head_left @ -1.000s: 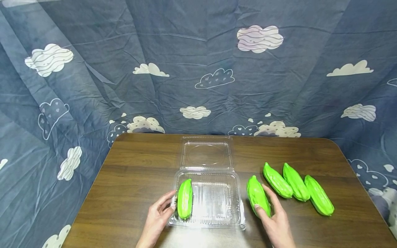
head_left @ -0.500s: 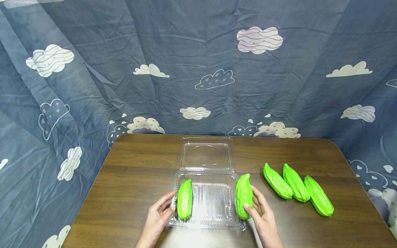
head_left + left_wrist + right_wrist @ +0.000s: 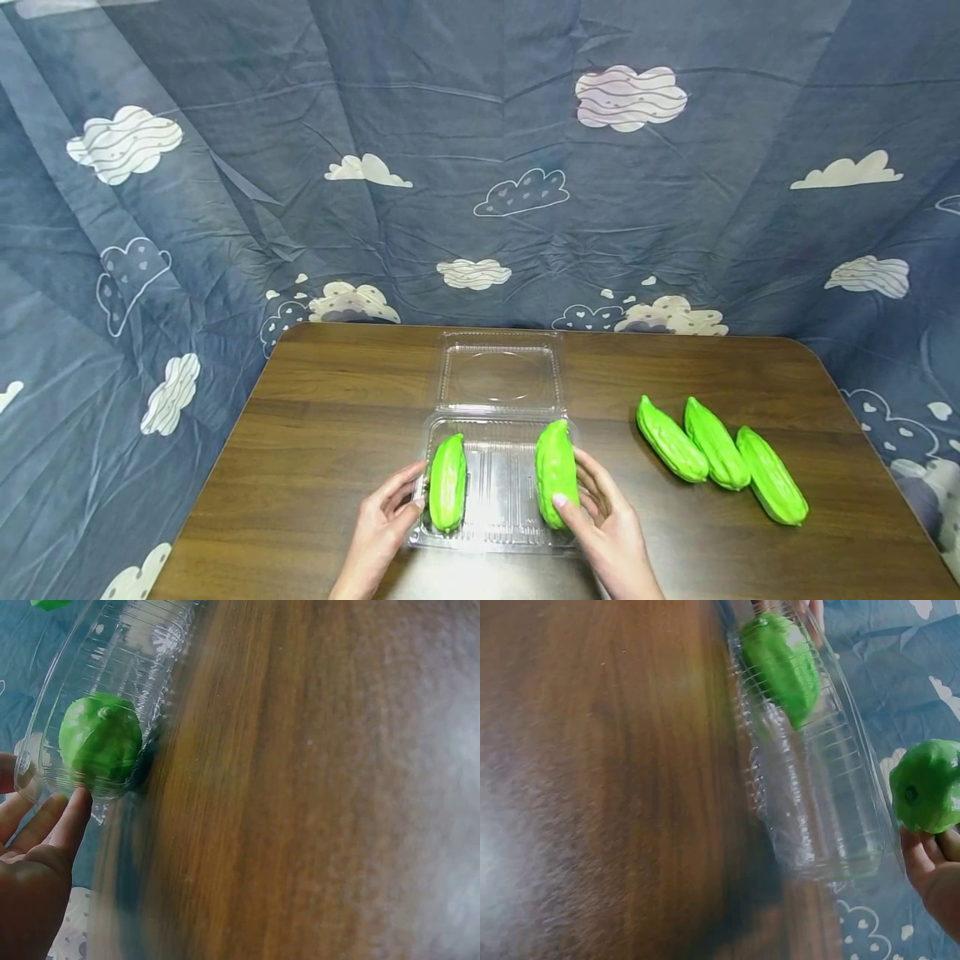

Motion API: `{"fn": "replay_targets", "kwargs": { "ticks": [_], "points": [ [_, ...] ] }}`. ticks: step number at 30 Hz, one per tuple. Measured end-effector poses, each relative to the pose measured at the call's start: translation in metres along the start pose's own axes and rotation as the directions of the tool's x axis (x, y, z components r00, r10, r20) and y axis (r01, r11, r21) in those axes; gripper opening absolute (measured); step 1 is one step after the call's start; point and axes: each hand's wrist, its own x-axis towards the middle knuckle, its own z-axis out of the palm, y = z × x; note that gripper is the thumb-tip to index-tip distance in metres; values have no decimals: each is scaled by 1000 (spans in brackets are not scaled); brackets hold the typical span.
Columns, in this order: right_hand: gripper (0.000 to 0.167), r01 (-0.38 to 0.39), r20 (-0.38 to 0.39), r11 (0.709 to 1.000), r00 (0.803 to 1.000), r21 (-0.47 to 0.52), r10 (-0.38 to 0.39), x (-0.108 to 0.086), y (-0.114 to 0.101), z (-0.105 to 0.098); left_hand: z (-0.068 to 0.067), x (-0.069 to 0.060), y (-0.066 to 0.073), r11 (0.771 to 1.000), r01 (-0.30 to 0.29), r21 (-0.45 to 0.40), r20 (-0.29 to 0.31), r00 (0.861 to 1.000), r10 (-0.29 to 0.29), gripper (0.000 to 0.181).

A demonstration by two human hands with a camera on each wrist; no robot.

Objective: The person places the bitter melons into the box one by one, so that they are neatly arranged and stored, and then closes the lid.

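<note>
Grasping a green vegetable (image 3: 557, 467), the right hand (image 3: 611, 525) puts its thumb on the lower part of the skin and its fingers along the outer side. This vegetable is just to the left of the right palm, over the right part of a clear plastic box (image 3: 498, 492); in the right wrist view it stands higher than the rim. Its long axis runs away from the person, nearly straight. The narrow tip points forward, away from the hands, and the rounder end is toward the person.

The left hand (image 3: 382, 517) holds the box by its left edge: the thumb lies on the rim and the fingers are against the outer wall. Just inside this edge, beside the left fingertips, a second vegetable (image 3: 447, 483) lies in the box. Its long axis is almost parallel with that of the first one, and its tip also points forward, leaning a little to the right. The lid (image 3: 501, 375) lies open beyond both hands, joined to the far edge of the box.

To the right of the right hand, and further forward, three more vegetables (image 3: 716, 442) rest close together on the brown table (image 3: 315, 467). Their long axes are slanting: the tips point forward and to the left. Behind the table hangs a blue cloth (image 3: 420, 242) with printed clouds.
</note>
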Motion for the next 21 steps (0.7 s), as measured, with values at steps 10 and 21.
{"fn": "replay_targets", "kwargs": {
  "ticks": [10, 21],
  "points": [
    [63, -15, 65, 998, 998, -57, 19, 9, 0, 20, 0, -1, 1, 1000, 10, -3, -18, 1000, -10, 51],
    [76, -92, 188, 989, 976, -119, 114, 14, 4, 39, 1, 0, 0, 1000, 2, -13, -10, 1000, -2, 50]
  ]
}}
